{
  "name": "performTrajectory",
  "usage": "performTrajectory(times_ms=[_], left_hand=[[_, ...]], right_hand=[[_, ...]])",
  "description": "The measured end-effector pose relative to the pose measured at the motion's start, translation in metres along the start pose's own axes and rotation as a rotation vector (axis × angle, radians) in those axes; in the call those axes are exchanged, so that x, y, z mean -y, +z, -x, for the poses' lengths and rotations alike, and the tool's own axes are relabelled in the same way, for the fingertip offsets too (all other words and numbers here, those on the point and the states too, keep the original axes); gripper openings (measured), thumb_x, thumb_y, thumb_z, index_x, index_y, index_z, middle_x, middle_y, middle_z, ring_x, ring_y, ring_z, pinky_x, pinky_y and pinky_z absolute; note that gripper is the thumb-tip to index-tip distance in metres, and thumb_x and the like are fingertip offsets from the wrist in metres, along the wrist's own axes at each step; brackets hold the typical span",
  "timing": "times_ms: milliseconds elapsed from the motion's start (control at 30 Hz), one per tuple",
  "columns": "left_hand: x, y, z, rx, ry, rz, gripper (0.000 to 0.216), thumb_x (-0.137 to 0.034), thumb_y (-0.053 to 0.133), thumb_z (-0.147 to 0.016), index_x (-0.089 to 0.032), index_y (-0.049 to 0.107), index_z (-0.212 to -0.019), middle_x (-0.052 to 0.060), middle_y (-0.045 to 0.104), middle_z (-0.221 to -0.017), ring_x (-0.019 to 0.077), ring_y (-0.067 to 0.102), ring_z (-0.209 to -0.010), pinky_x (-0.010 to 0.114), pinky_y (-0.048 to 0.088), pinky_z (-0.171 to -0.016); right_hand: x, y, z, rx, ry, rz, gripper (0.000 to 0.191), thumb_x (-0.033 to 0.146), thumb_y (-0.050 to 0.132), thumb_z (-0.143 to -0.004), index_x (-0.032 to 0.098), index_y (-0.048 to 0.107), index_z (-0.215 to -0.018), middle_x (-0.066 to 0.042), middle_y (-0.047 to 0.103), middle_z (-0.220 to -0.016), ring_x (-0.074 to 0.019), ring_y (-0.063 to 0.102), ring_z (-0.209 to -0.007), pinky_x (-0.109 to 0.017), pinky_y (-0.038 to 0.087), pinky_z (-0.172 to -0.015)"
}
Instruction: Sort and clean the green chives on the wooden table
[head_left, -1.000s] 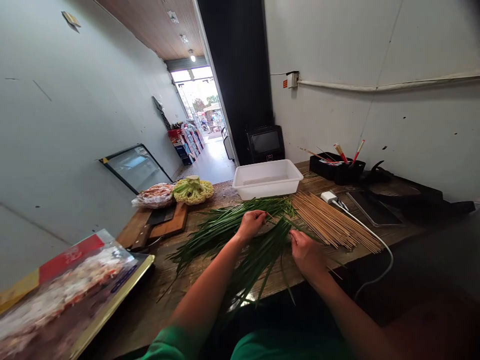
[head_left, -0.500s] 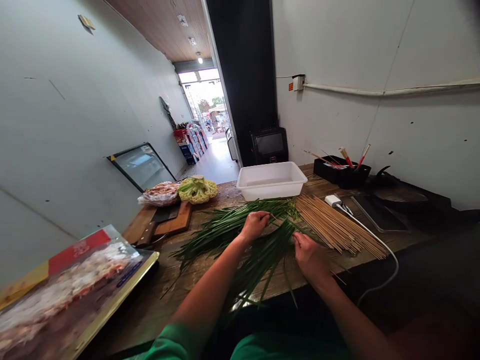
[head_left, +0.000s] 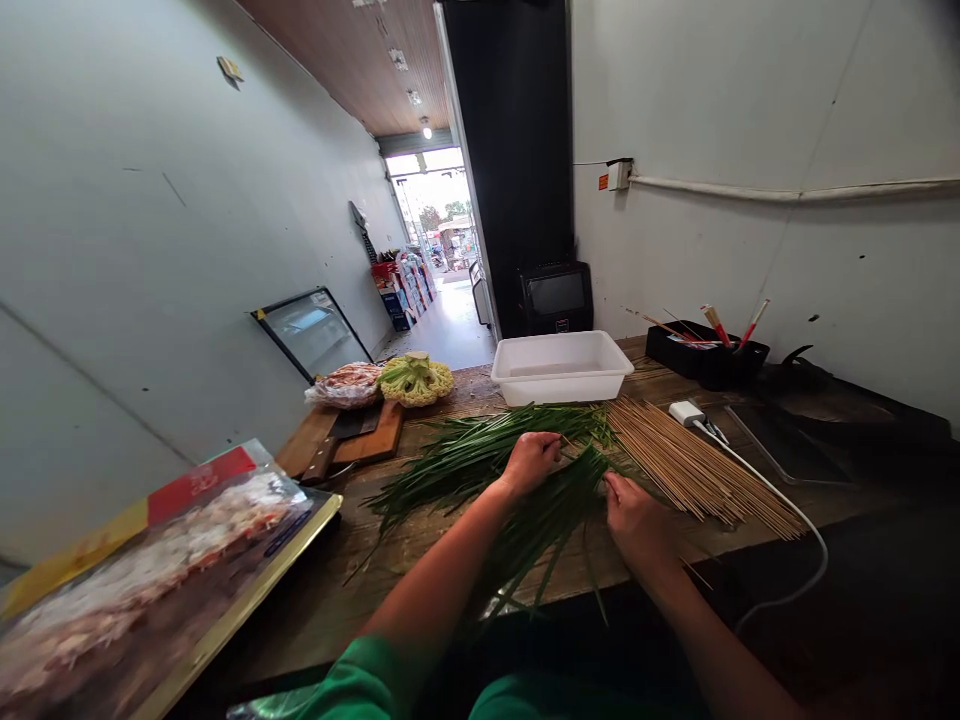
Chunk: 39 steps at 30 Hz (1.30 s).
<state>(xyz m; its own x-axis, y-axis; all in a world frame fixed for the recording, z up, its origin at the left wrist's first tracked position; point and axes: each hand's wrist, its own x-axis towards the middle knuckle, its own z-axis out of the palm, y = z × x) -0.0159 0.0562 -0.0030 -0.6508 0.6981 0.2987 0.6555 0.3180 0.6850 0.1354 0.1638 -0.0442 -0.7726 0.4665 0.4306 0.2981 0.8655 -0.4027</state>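
Between my hands a bunch of garlic chives (head_left: 559, 505) fans down toward the table's front edge, its pale cut ends gathered near my right fingertips. My right hand (head_left: 637, 515) is closed in a pinch on a bamboo skewer (head_left: 697, 574), whose tail shows below the wrist. Just left of the cut ends, my left hand (head_left: 531, 460) is also pinched closed, close to what looks like the skewer's tip; what its fingers hold is too small to make out. Behind and left of it lies a larger pile of chives (head_left: 442, 455).
Loose bamboo skewers (head_left: 697, 465) lie right of the chives. Behind stands a white plastic tub (head_left: 562, 385). A cauliflower (head_left: 416, 380), a bagged food (head_left: 345, 385) and a cleaver (head_left: 352, 423) on a cutting board (head_left: 382, 440) are left. A charger (head_left: 686, 413) with cable lies right.
The camera view has turned slightly left, so everything sits farther right in the picture. Both hands keep nearly the same pinch and place over the chives.
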Motion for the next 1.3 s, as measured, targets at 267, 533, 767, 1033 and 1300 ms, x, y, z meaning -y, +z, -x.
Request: performTrajectory(times_ms=[267, 533, 767, 1033, 1300], left_hand=[[0.0, -0.006, 0.005, 0.278, 0.233, -0.033, 0.035, -0.014, 0.044, -0.081, -0.018, 0.07, -0.103, 0.004, 0.071, -0.096, 0.0164, 0.063, -0.087, 0.025, 0.047, -0.081], [0.004, -0.026, -0.02, 0.069, 0.066, -0.463, 0.026, -0.017, 0.05, -0.082, -0.017, 0.071, -0.097, 0.01, 0.067, -0.096, 0.0204, 0.059, -0.09, 0.032, 0.044, -0.087], [-0.001, 0.002, -0.042, 0.103, 0.096, -0.743, 0.019, -0.013, 0.052, -0.079, -0.015, 0.071, -0.082, 0.014, 0.063, -0.095, 0.0262, 0.054, -0.101, 0.038, 0.037, -0.091], [0.004, -0.009, -0.042, 0.028, 0.02, -0.603, 0.021, -0.029, 0.053, -0.082, -0.023, 0.072, -0.088, 0.007, 0.067, -0.094, 0.0218, 0.056, -0.093, 0.035, 0.037, -0.086], [0.01, -0.012, -0.022, 0.06, 0.073, -0.728, 0.019, -0.019, 0.054, -0.08, -0.019, 0.073, -0.081, 0.011, 0.066, -0.086, 0.0256, 0.054, -0.097, 0.041, 0.031, -0.093]], right_hand=[[0.003, -0.004, 0.001, -0.004, 0.009, -0.003, 0.032, 0.021, 0.033, -0.092, 0.017, 0.064, -0.103, -0.008, 0.068, -0.096, -0.0158, 0.063, -0.084, -0.024, 0.043, -0.07], [0.004, -0.005, 0.0, 0.013, 0.045, -0.007, 0.031, 0.02, 0.035, -0.091, 0.016, 0.063, -0.105, -0.008, 0.068, -0.098, -0.0161, 0.064, -0.086, -0.024, 0.044, -0.072], [0.003, -0.003, 0.0, -0.023, 0.027, -0.034, 0.033, 0.018, 0.033, -0.091, 0.016, 0.063, -0.105, -0.009, 0.069, -0.098, -0.0156, 0.064, -0.087, -0.024, 0.045, -0.075], [0.004, -0.003, 0.0, 0.013, 0.043, -0.058, 0.031, 0.018, 0.034, -0.092, 0.016, 0.062, -0.105, -0.008, 0.068, -0.099, -0.0154, 0.063, -0.09, -0.023, 0.044, -0.076], [0.006, -0.006, 0.0, 0.035, 0.062, -0.043, 0.029, 0.018, 0.036, -0.091, 0.018, 0.063, -0.103, -0.007, 0.068, -0.097, -0.0151, 0.064, -0.088, -0.022, 0.044, -0.074]])
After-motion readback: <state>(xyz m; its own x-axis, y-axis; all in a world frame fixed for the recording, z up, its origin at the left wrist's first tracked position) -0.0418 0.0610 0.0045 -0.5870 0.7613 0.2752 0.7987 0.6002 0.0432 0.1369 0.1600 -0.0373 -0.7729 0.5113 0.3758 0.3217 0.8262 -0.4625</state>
